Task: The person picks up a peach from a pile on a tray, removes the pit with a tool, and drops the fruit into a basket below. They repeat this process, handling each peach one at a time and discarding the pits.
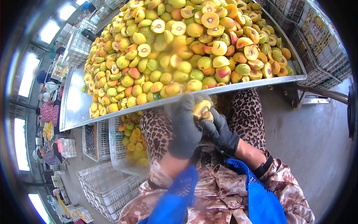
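Note:
Both my hands wear dark gloves and meet just below the steel table's front edge (238, 86). My left hand (185, 127) wraps over a yellow peach (201, 108) from the left. My right hand (220, 130) grips the same fruit from below and the right. Whether a tool is in either hand is hidden. Blue sleeve covers (175, 201) sit on my forearms over a patterned jacket. My lap in leopard-print trousers (246, 112) is beneath the hands.
A big heap of whole and halved yellow-red peaches (179, 48) fills the steel table. A white plastic crate (119, 149) with peaches stands under the table at my left; empty crates (100, 186) lie nearby. Stacked crates (320, 44) stand right. Other people work far left (48, 112).

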Demonstrator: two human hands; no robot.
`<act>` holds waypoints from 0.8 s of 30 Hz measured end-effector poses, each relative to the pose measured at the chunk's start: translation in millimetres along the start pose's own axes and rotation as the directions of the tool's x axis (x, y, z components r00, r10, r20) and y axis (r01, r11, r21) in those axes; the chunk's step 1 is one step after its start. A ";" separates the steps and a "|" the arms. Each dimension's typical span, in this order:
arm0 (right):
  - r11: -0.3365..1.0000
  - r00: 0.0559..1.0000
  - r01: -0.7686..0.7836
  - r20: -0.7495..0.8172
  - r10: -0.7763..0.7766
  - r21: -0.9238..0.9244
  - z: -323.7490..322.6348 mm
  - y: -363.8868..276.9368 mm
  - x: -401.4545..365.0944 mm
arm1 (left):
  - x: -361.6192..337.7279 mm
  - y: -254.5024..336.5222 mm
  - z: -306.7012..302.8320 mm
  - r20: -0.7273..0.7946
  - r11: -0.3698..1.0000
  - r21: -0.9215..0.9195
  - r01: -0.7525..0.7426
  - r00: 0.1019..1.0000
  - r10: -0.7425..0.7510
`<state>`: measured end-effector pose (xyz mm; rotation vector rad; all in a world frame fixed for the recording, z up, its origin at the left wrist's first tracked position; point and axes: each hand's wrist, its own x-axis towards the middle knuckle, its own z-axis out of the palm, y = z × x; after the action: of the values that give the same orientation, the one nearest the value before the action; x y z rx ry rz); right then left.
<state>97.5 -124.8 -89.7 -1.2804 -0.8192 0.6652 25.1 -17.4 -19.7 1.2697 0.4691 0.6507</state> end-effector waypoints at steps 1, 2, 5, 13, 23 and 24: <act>1.000 1.000 -0.013 0.013 0.012 0.023 -4.8 -0.6 3.4 | 0.1 0.2 -4.2 0.052 0.996 -0.078 0.050 0.998 -0.046; 0.999 0.999 -0.024 0.028 0.023 0.043 -9.6 -3.1 8.0 | 2.0 2.6 -5.9 0.108 0.983 -0.154 0.102 0.990 -0.086; 0.673 0.910 -0.404 0.197 0.365 0.619 -19.9 -32.2 12.6 | -0.1 25.8 0.5 0.201 0.975 0.144 -0.169 0.970 0.138; 0.991 0.987 -0.115 0.103 0.122 -0.066 -4.6 -62.4 -15.1 | -9.3 4.1 -28.0 0.010 0.996 0.050 -0.073 0.997 0.073; 0.987 0.983 -0.042 0.169 0.068 -0.153 10.1 -71.6 0.0 | -8.8 -0.5 -36.5 -0.232 0.993 0.111 -0.046 0.970 0.071; 0.989 0.977 -0.089 0.183 0.110 -0.118 12.4 -73.8 1.7 | -9.1 0.7 -36.6 -0.228 0.992 0.111 -0.054 0.970 0.079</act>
<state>87.0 -129.6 -15.7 -1.3785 -0.9622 0.8414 -5.6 2.9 -28.2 1.3184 0.6625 0.8462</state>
